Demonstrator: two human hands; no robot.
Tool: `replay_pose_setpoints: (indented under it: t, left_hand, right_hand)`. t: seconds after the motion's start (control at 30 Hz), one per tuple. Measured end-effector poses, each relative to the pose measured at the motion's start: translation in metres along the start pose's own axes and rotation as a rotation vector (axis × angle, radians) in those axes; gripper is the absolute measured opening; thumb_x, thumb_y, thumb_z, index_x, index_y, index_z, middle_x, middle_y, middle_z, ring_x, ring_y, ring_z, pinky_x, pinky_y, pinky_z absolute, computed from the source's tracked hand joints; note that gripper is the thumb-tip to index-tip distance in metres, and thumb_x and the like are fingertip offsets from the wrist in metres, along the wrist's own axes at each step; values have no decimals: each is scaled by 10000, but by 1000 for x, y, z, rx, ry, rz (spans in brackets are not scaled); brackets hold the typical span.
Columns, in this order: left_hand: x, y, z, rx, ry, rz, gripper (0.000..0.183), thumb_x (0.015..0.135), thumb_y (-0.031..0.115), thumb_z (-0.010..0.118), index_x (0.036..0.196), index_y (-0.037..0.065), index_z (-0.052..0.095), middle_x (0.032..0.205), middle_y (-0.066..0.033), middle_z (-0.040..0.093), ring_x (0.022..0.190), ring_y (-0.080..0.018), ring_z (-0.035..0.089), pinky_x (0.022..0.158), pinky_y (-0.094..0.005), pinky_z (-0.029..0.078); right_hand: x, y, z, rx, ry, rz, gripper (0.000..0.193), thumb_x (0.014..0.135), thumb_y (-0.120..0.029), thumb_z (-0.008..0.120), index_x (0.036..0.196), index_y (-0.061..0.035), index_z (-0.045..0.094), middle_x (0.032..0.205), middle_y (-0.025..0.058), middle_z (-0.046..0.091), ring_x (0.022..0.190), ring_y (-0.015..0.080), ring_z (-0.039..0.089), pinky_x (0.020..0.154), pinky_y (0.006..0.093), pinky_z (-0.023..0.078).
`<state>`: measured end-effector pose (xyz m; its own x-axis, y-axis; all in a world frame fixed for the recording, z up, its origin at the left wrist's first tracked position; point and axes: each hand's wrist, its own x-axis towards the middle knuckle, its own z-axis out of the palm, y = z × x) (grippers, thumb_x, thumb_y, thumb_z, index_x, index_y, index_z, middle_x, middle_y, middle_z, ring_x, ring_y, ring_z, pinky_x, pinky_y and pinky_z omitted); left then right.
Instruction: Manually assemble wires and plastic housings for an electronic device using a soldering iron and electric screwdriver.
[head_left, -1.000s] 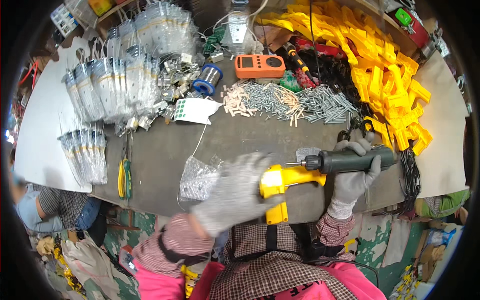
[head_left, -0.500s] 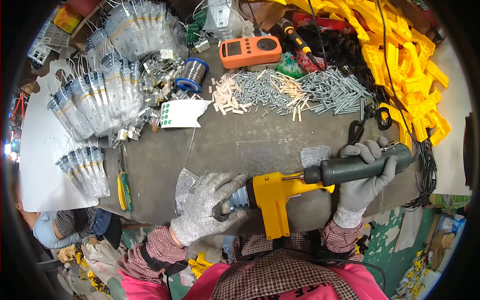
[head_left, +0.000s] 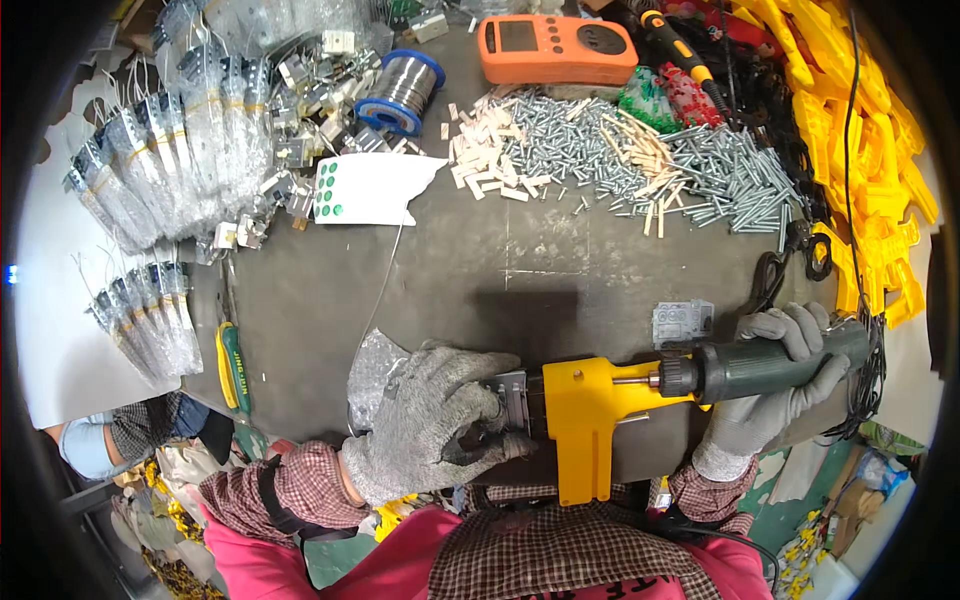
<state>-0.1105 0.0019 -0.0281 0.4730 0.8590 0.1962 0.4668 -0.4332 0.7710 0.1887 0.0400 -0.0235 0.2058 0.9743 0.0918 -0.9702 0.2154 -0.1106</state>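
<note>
My left hand (head_left: 430,420), in a grey knit glove, grips the metal end of a yellow plastic housing (head_left: 585,415) at the near edge of the bench. My right hand (head_left: 765,385), also gloved, is wrapped around a dark green electric screwdriver (head_left: 770,365). Its bit is pressed into the right side of the yellow housing. A clear plastic bag (head_left: 375,365) lies under my left wrist.
A heap of grey screws and pale wooden pegs (head_left: 620,160) lies at the back. An orange meter (head_left: 555,48), a solder spool (head_left: 405,90), bagged metal parts (head_left: 170,160), green-handled pliers (head_left: 232,365) and a stack of yellow housings (head_left: 860,130) ring the dark bench (head_left: 480,270).
The view has tilted down and closer. My left hand shifted from on top of the yellow housing to its left metal end; the screwdriver stays pressed into the right side.
</note>
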Motion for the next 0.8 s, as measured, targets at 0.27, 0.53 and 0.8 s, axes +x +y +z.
replay_pose_setpoints:
  t: [0.27, 0.53, 0.8]
  left_hand:
    - [-4, -5, -4, 8, -52, -9, 383, 732, 353, 833, 938, 98, 634, 1212, -169, 623, 975, -365, 611, 825, -493, 456]
    - [4, -1, 0, 34, 11, 29, 409, 662, 250, 910, 857, 133, 569, 1191, -181, 638, 873, -317, 618, 743, -431, 448]
    - [-4, 8, -4, 211, -38, -23, 375, 678, 267, 890, 882, 116, 614, 1201, -168, 627, 1008, -361, 600, 867, -461, 461]
  right_hand:
    - [2, 5, 4, -86, -34, -19, 354, 912, -214, 720, 1092, -146, 423, 828, -87, 417, 735, 38, 444, 880, 339, 388]
    - [1, 0, 10, -153, -30, -48, 439, 901, -197, 731, 1229, -106, 453, 898, -56, 476, 747, 58, 478, 941, 394, 379]
    - [-15, -44, -8, -51, -181, -81, 482, 928, -270, 687, 1330, -72, 511, 1072, 55, 552, 801, 114, 504, 901, 405, 428]
